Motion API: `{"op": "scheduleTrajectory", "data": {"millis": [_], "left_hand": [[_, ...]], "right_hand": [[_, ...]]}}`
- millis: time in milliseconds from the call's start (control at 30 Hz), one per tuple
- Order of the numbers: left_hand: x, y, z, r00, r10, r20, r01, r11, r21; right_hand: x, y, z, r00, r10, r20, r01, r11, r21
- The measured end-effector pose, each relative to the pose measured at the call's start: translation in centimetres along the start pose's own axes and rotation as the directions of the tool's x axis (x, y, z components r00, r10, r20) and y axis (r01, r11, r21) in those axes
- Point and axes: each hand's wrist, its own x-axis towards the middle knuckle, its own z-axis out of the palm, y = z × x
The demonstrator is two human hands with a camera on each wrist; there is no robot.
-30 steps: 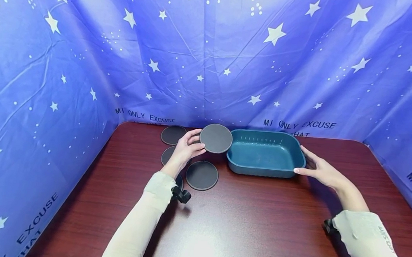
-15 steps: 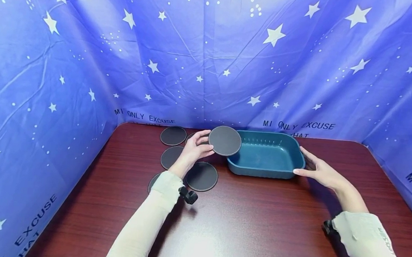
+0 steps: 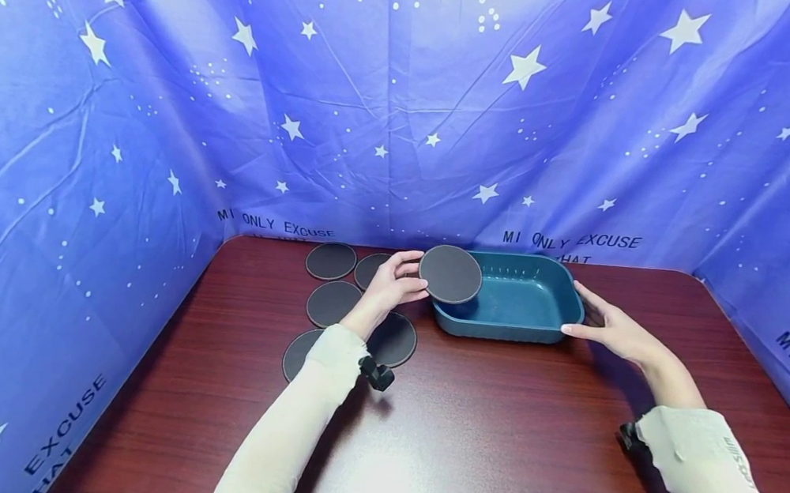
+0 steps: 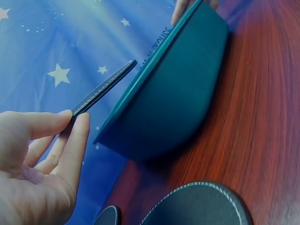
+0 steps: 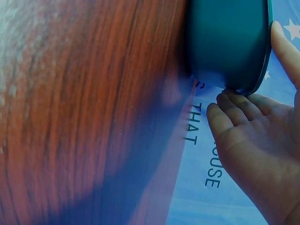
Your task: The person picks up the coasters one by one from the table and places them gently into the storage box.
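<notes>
- Picture a clock laid over the counter (image 3: 492, 422), twelve on the far side, six on the near side.
- And there was the dark round coaster (image 3: 450, 274), held up off the counter at the nine o'clock end of the teal basin (image 3: 501, 332), covering part of its rim in the head view; whether the two touched, you couldn't tell!
- The left-hand grip (image 3: 391, 282) was narrowed to a pinch, thumb against fingers, on the coaster's nine o'clock edge. Neat hold: nearly the whole disc jutted out towards three, which likely kept the knuckles clear of the basin's wall.
- Over at the basin's three o'clock end, the right-hand grip (image 3: 612, 328) was spread wide, pinching nothing, its digits resting round the outside. A bracing touch, it seemed, against the basin sliding.
- Back between eight and nine o'clock, five more coasters (image 3: 335, 304) lay flat and spread out, some partly hidden by the left arm (image 3: 334, 364); that spacing seemed to leave each edge easy for fingers to catch.
</notes>
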Motion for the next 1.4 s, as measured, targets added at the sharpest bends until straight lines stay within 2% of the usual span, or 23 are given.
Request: {"op": "scheduleTrajectory", "data": {"millis": [433, 633, 900, 1067, 1400], "left_hand": [[1.1, -0.2, 2.5, 0.999, -0.029, 0.038, 0.028, 0.999, 0.028], [1.7, -0.2, 3.7, 0.999, -0.035, 0.042, 0.028, 0.988, 0.155], [2.2, -0.2, 6.0, 1.0, -0.013, 0.023, 0.003, 0.927, 0.375], [2.3, -0.1, 7.6, 1.0, -0.023, 0.004, 0.017, 0.865, 0.502], [2.8, -0.5, 9.4, 0.998, -0.061, 0.022, 0.034, 0.782, 0.622]], "right_hand": [[0.1, 0.2, 0.1, 1.0, -0.012, -0.002, 0.012, 1.0, 0.012], [0.1, 0.3, 0.1, 1.0, -0.003, 0.002, 0.003, 1.0, 0.004], [0.1, 0.2, 0.1, 1.0, -0.015, -0.001, 0.015, 1.0, 0.007], [0.1, 0.2, 0.2, 1.0, -0.016, 0.001, 0.016, 1.0, 0.008], [0.0, 0.2, 0.1, 1.0, -0.005, -0.004, 0.005, 1.0, 0.002]]}}
